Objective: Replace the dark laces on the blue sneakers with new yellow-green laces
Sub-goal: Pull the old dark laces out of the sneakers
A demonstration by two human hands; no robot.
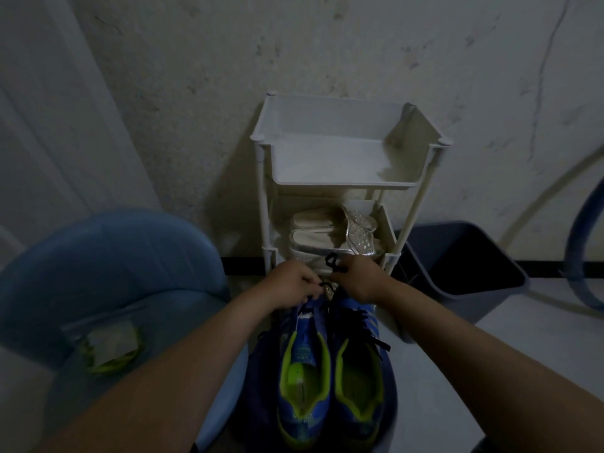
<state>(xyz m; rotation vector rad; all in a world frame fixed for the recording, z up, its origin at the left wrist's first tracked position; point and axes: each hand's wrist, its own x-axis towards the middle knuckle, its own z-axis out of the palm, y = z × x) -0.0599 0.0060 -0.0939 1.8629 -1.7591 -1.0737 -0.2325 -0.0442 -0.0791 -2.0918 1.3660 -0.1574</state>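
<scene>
Closest in, straight before the white rack: blue sneakers, side by side, heels toward the camera, toes at the rack's foot. Above the toes, just short of the rack: left hand curled, pinching a dark lace; right hand closed round dark lace too, a loop above its knuckles. Left of the rack: blue chair bearing a yellow-green laces packet. On the rack's middle shelf: pale sandals. Right of the rack: grey bin.
</scene>
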